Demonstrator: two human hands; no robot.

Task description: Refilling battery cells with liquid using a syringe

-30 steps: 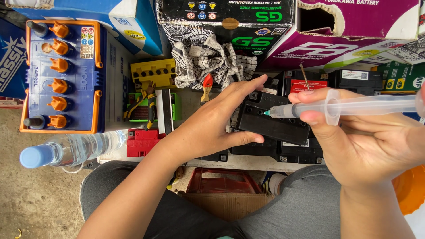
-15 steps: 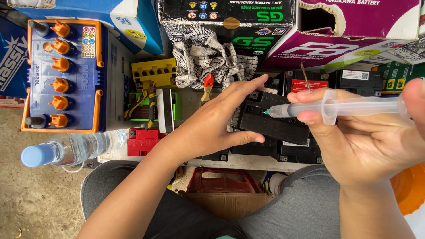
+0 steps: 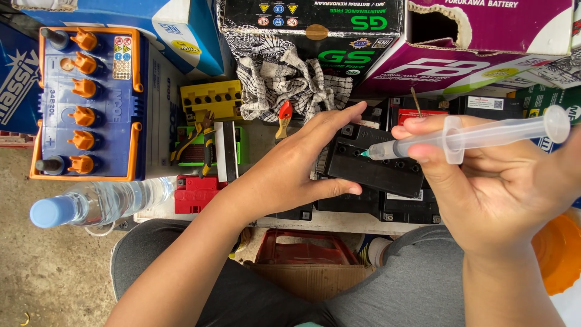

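Observation:
My left hand (image 3: 289,166) grips the left end of a small black battery (image 3: 375,169), thumb on its near side and fingers over its top. My right hand (image 3: 484,194) holds a clear plastic syringe (image 3: 478,136) level across the battery. Its teal tip (image 3: 364,154) rests at a filler hole on the battery's top. The plunger end (image 3: 558,123) shows at the right, close to my palm.
A blue battery with orange caps (image 3: 85,103) stands at the left, a water bottle (image 3: 91,203) lying below it. A checked rag (image 3: 284,82), pliers (image 3: 203,142), and small yellow, green and red parts sit behind. Cardboard battery boxes (image 3: 423,42) line the back.
The syringe's plunger has slid in toward the barrel, its end now fully in view. The syringe tilts slightly up at the right. My left hand has not moved.

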